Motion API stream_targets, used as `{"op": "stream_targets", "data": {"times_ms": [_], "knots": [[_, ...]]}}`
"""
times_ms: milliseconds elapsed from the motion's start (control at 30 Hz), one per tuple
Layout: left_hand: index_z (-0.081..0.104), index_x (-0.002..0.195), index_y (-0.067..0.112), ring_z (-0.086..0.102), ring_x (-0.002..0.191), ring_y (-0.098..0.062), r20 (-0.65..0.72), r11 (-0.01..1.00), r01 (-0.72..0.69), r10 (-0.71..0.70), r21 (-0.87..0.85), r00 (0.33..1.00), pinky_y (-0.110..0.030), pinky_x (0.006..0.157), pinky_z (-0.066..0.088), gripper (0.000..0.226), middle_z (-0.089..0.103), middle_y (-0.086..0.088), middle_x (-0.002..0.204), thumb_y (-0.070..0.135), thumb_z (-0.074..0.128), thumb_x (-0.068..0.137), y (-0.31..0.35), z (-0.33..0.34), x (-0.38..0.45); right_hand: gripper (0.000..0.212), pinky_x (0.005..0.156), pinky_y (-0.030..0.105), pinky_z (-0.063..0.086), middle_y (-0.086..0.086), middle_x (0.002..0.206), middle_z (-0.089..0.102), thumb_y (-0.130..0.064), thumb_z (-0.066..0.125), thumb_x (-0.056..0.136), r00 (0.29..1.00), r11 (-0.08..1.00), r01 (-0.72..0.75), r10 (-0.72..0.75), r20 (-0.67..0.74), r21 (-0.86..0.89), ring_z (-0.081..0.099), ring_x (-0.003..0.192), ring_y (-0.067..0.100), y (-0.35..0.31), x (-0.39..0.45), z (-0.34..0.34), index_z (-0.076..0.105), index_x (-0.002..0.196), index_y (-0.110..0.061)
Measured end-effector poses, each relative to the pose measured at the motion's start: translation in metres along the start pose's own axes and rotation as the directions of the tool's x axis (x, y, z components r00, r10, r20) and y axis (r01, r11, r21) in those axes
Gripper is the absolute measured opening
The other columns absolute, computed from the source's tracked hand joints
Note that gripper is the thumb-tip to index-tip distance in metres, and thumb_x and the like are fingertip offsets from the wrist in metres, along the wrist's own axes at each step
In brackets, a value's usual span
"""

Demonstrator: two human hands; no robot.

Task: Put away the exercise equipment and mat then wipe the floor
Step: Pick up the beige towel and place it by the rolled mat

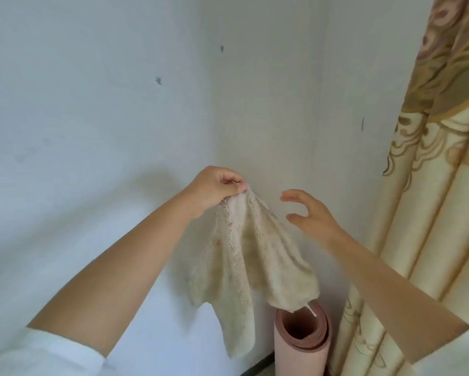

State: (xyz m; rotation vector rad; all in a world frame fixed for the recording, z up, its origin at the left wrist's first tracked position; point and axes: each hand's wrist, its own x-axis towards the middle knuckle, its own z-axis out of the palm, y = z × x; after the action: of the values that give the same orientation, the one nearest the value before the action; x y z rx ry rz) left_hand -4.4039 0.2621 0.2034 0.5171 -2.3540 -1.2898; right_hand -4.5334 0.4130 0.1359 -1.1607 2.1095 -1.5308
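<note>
Two hands work above the rolled mat (301,346) stood in the corner: left hand (214,189) pinches the cloth (244,256) by its top, hanging open for wiping, while right hand (309,213), released, reaches toward it.

The cloth (251,256) is looking like nubby beige terry, rough and matt, with faint stains. The rolled mat (301,346) near the far corner is showing smooth pink foam, matt, darker inside. The curtain (428,185) on the right is gleaming like satiny woven fabric. The wall (92,90) is appearing as matt, scuffed paint.
</note>
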Motion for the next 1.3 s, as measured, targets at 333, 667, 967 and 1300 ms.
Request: {"op": "stream_targets", "data": {"times_ms": [333, 667, 967, 1300], "knots": [[0.067, 0.075, 0.012, 0.055, 0.049, 0.004, -0.093, 0.983, 0.148, -0.138, 0.111, 0.986, -0.005, 0.047, 0.042, 0.019, 0.062, 0.016, 0.046, 0.002, 0.059, 0.088, 0.020, -0.129, -0.051, 0.029, 0.063, 0.008, 0.048, -0.016, 0.052, 0.064, 0.002, 0.049, 0.092, 0.869, 0.929, 0.061, -0.230, 0.438, 0.366, 0.059, 0.054, -0.006, -0.112, 0.050, 0.084, 0.060, 0.069, -0.011], [0.054, 0.071, 0.014, 0.052, 0.067, -0.008, -0.159, 0.975, 0.222, -0.223, -0.023, 0.962, -0.018, 0.074, 0.046, 0.026, 0.055, 0.003, 0.069, 0.003, 0.050, 0.093, -0.007, -0.202, -0.101, 0.027, 0.061, 0.015, 0.045, -0.001, 0.067, 0.058, -0.003, 0.058, 0.088, 0.835, 0.913, 0.350, -0.405, 0.374, 0.208, 0.054, 0.062, 0.008, -0.252, 0.075, 0.129, 0.062, 0.064, -0.017], [0.049, 0.069, 0.012, 0.055, 0.051, -0.005, -0.441, 0.988, 0.092, -0.138, -0.124, 0.887, -0.011, 0.046, 0.050, 0.029, 0.054, 0.000, 0.065, 0.003, 0.044, 0.096, 0.038, -0.247, -0.111, 0.024, 0.064, 0.024, 0.037, 0.007, 0.088, 0.051, -0.013, 0.043, 0.096, 0.788, 0.740, 0.616, -0.568, 0.237, -0.270, 0.046, 0.084, 0.019, -0.313, 0.114, 0.131, 0.061, 0.099, 0.003], [0.068, 0.095, 0.001, 0.046, 0.063, -0.006, -0.793, 0.826, 0.092, 0.495, 0.556, 0.355, -0.022, 0.072, 0.042, 0.014, 0.048, 0.010, 0.063, 0.007, 0.056, 0.090, 0.148, -0.347, -0.067, 0.033, 0.066, 0.034, 0.041, 0.019, 0.091, 0.053, 0.007, 0.042, 0.089, 0.309, 0.225, 0.806, -0.949, 0.065, -0.547, 0.057, 0.082, 0.034, -0.404, 0.155, 0.129, 0.063, 0.111, -0.006]]}}
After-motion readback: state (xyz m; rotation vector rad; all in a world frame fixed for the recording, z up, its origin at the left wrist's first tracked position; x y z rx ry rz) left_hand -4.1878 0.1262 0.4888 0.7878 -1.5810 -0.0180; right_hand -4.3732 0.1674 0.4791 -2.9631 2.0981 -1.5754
